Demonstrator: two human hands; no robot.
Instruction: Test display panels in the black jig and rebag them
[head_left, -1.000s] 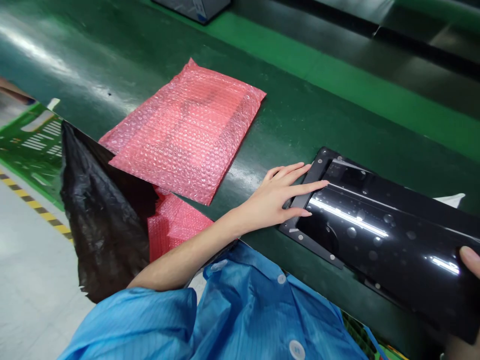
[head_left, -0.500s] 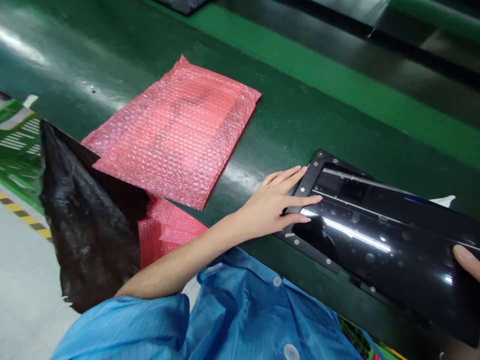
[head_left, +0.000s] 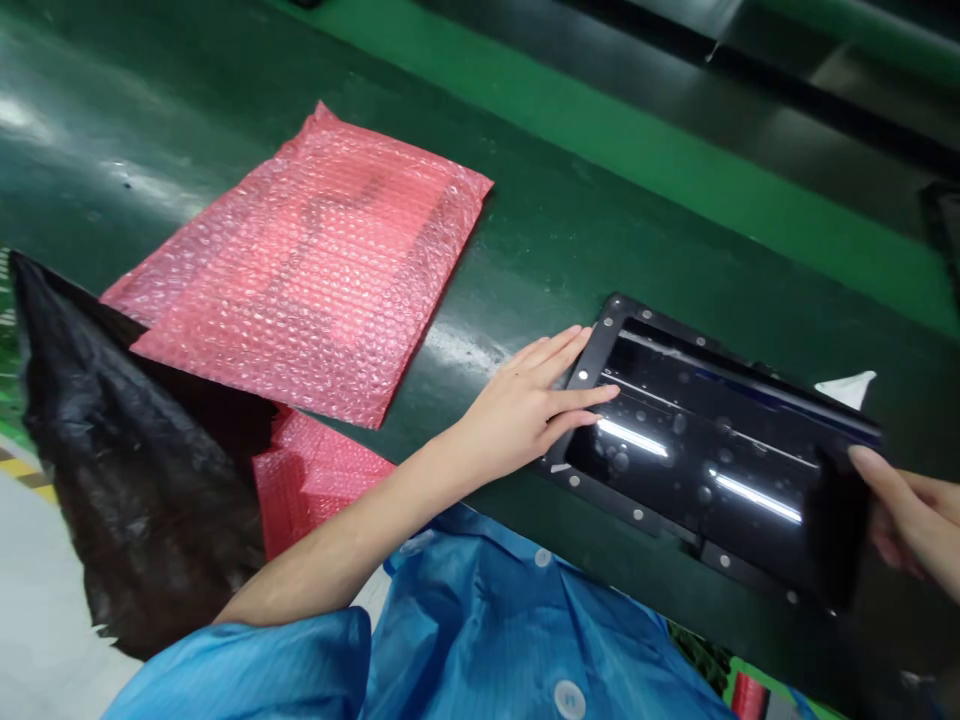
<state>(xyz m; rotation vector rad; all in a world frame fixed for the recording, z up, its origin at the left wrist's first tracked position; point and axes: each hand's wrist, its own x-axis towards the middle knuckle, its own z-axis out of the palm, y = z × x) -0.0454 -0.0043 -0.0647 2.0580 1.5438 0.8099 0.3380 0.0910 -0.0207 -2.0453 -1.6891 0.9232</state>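
A glossy black panel (head_left: 697, 460) with a screw-lined frame lies on the dark green conveyor belt (head_left: 585, 250). My left hand (head_left: 525, 405) rests flat on its left end, fingers stretched out over the frame. My right hand (head_left: 904, 515) grips the panel's right end, thumb on top and fingers curled beneath. A pink bubble-wrap bag (head_left: 307, 270) lies flat on the belt to the left of the left hand.
A black plastic bag (head_left: 127, 470) hangs over the belt's near edge at the left, with more pink bubble wrap (head_left: 307, 480) beside it. A white scrap (head_left: 847, 388) shows behind the panel. A bright green strip (head_left: 675, 160) borders the belt's far side.
The view has swung right and more of the panel's right end and my right hand shows. The panel now lies flatter on the belt. My left hand stays on its left end.
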